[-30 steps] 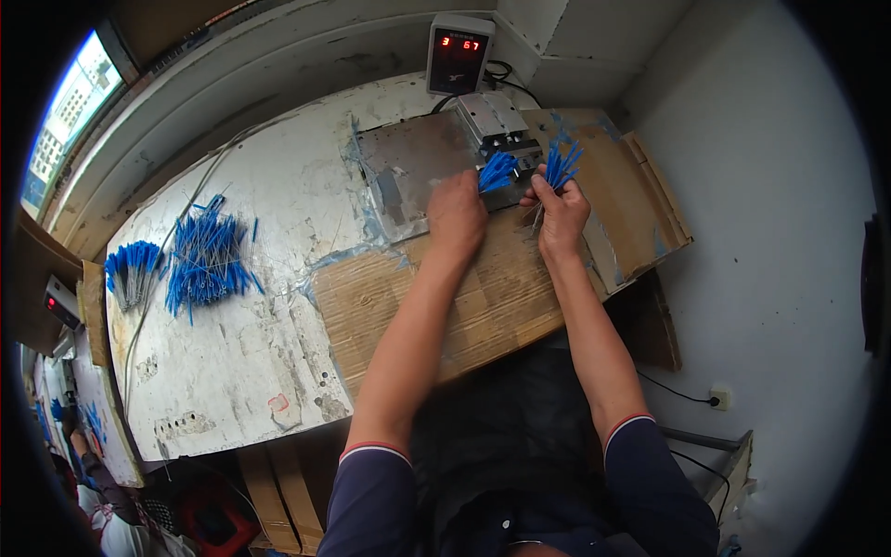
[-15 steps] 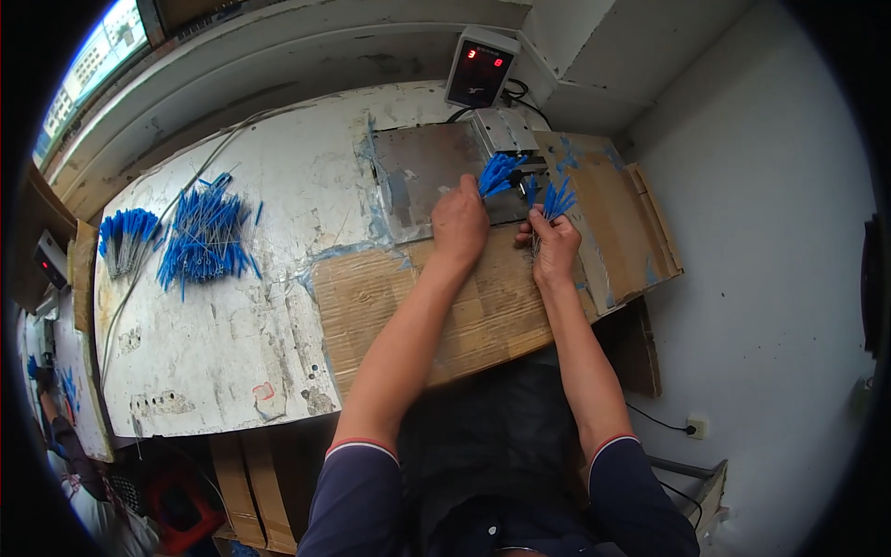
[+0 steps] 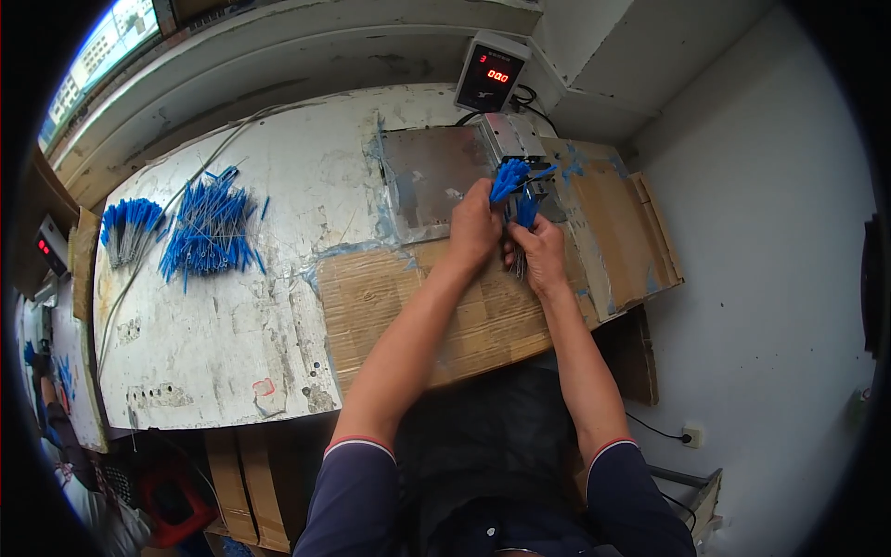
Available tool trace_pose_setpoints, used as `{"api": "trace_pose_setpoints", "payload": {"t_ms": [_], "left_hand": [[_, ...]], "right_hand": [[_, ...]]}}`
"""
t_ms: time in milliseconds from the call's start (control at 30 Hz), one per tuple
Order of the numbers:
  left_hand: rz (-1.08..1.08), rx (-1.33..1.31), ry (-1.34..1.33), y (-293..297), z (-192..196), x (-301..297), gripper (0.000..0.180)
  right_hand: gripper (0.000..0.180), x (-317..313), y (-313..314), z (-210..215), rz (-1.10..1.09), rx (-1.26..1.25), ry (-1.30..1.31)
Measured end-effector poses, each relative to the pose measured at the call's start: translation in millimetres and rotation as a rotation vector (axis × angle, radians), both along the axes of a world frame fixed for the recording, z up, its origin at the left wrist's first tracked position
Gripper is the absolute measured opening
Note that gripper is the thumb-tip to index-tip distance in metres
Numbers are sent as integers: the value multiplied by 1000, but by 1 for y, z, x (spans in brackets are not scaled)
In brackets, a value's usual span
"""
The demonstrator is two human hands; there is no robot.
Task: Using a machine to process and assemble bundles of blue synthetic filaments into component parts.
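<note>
My left hand (image 3: pixel 474 226) is closed around a bunch of thin wires with blue sleeved ends (image 3: pixel 510 179), the blue ends pointing up and right. Close beside it, my right hand (image 3: pixel 540 252) grips a second bunch of blue-ended wires (image 3: pixel 526 210), whose bare ends stick out below the fingers. Both hands are just in front of a small metal bench machine (image 3: pixel 512 136), whose working part is partly hidden by the wires. One blue end (image 3: pixel 546 172) juts out sideways near the machine.
A display box with red digits (image 3: pixel 492 72) stands behind the machine. To the left lie a large pile of blue-ended wires (image 3: pixel 213 227) and a smaller bunch (image 3: pixel 129 227) on the white table (image 3: pixel 264 334). Cardboard (image 3: pixel 399 311) covers the front edge. Another person's arm (image 3: pixel 51 399) shows far left.
My right hand has moved left toward my left hand, and its bunch is now less fanned out. My left hand has shifted slightly right. The red digits on the display differ.
</note>
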State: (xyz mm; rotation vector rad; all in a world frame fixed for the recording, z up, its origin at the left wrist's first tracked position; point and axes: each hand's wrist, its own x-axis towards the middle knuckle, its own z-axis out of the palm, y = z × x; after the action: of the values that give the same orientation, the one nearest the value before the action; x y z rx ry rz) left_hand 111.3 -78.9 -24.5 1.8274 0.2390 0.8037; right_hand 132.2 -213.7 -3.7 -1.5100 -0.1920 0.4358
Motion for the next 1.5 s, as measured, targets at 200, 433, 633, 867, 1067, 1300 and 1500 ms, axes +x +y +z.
{"api": "trace_pose_setpoints", "payload": {"t_ms": [200, 433, 633, 867, 1067, 1300, 1500], "left_hand": [[32, -11, -5, -1, 0, 1, 13], [9, -8, 31, 1, -2, 2, 16], [161, -28, 43, 1, 1, 3, 15], [124, -39, -35, 3, -5, 3, 17], [236, 34, 47, 6, -12, 3, 24], [319, 139, 145, 1, -4, 2, 25], [296, 306, 142, 0, -5, 3, 23]], "right_hand": [[15, -2, 0, -11, -142, 236, 9], [12, -5, -4, -8, -101, 248, 8], [11, 15, -10, -10, -298, 155, -68], [7, 36, 0, -10, -421, 43, -130], [5, 34, 9, -10, -457, -1, -128], [6, 37, 9, -14, -491, 56, -135], [8, 34, 6, -10, -454, 184, -27]]}}
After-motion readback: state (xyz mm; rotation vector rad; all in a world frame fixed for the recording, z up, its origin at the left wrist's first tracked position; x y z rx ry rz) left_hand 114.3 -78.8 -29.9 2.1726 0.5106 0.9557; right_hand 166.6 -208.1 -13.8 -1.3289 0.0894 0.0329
